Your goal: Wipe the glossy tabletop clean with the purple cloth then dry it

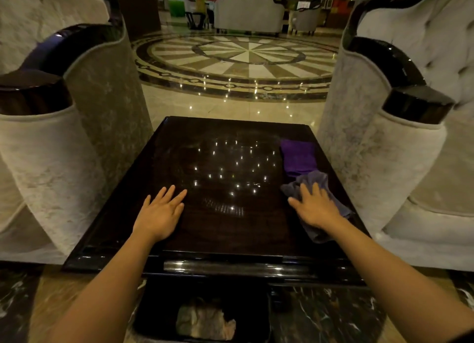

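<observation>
A dark glossy tabletop (220, 229) lies in front of me, mirroring small ceiling lights. A folded bright purple cloth (298, 157) rests near its far right edge. Just in front of it lies a crumpled grey-lavender cloth (311, 179), running along the right edge toward me. My right hand (316, 206) lies flat on this greyer cloth, fingers spread, pressing rather than gripping. My left hand (160, 213) rests palm down on the bare tabletop at the near left, fingers apart, holding nothing.
Pale upholstered armchairs with black glossy arm caps stand close on the left (51, 147) and right (400, 142) of the table. A dark bin (205, 317) with crumpled paper sits below the near edge. Patterned marble floor (238, 57) stretches beyond.
</observation>
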`<state>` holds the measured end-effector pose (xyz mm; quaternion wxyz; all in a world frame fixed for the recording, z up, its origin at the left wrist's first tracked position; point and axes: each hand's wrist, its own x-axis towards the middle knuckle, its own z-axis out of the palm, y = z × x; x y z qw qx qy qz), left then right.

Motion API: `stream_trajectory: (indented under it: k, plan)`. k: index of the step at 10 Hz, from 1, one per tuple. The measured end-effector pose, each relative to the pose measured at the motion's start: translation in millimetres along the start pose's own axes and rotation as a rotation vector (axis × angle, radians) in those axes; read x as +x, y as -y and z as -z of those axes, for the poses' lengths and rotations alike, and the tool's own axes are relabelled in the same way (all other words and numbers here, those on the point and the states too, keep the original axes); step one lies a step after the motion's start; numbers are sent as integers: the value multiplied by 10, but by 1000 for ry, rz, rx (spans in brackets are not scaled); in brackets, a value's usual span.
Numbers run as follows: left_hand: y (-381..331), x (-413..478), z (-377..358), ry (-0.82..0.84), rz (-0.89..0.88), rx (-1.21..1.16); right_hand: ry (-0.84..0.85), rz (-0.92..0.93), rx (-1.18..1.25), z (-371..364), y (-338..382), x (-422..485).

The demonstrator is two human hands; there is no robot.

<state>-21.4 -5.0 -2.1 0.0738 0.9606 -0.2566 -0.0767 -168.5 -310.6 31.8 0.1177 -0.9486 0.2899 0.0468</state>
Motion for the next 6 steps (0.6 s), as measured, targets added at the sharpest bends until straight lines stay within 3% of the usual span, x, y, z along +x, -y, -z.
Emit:
stream_trajectory:
  k: [3,5,6]
  plan:
    - [-14,37,65,82,3,45,131,-83,-19,-130,19,62]
    - [-116,66,336,208,-6,205,77,-186,-139,6,367,-57]
    - [-206,43,517,146,-42,264,38,-109,-105,126,651,-195]
